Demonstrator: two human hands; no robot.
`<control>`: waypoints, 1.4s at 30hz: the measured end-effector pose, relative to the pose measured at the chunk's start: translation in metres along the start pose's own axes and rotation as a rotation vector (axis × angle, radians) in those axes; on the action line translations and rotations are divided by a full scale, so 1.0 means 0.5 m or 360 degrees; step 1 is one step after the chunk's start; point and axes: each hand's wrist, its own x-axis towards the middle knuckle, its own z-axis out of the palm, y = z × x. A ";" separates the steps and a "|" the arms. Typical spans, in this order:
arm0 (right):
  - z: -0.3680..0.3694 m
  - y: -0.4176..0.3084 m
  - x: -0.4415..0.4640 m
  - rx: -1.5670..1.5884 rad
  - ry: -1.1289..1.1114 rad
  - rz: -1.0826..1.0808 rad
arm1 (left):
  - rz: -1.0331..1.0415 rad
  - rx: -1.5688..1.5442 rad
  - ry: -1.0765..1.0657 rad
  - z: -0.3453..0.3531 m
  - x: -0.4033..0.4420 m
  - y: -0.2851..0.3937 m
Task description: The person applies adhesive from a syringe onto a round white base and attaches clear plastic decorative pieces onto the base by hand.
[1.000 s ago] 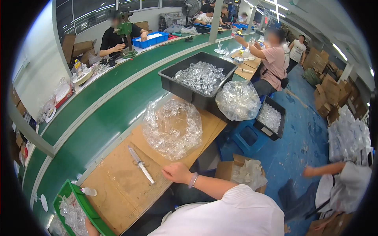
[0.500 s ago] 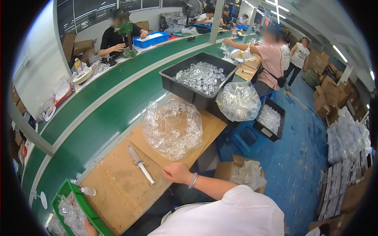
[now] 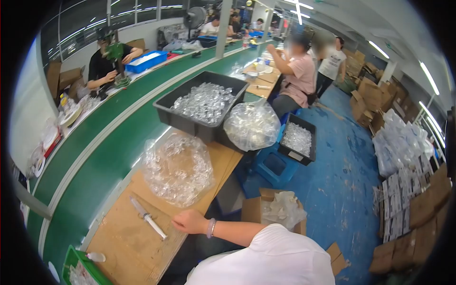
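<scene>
My right hand (image 3: 190, 222), with a bracelet at the wrist, rests closed in a loose fist at the cardboard-covered table's (image 3: 128, 251) edge. No object shows in its fingers. Left of it lies a large syringe (image 3: 148, 217) with a white plunger. Just beyond the hand sits a clear plastic bag (image 3: 199, 178) with transparent pieces spread in a ring. At the bottom left, a small white bottle (image 3: 96, 257) lies by the rim of a green bin (image 3: 71, 259) holding clear pieces. My left hand is out of view.
A black tray (image 3: 166, 114) heaped with clear parts and a full plastic bag (image 3: 251, 126) stand beyond. Right of the table are a blue stool (image 3: 273, 166), another black tray (image 3: 309, 154) and an open carton (image 3: 251, 211). Several people work along the green conveyor (image 3: 111, 161).
The view has turned right and slightly up, so objects near me sit further left and lower. My left hand, earlier at the green bin, has left view. My right fist stays at the table edge.
</scene>
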 end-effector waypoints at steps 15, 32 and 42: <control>-0.005 0.009 0.010 0.0050 -0.0076 -0.0022 | -0.0587 0.0276 0.0426 0.039 -0.205 0.292; -0.016 0.009 0.007 0.0141 -0.0059 -0.0167 | -0.0727 0.0960 0.0931 0.129 -0.180 0.284; -0.017 0.005 0.013 0.0175 -0.0115 -0.0175 | -0.0670 0.1117 0.0988 0.115 -0.187 0.291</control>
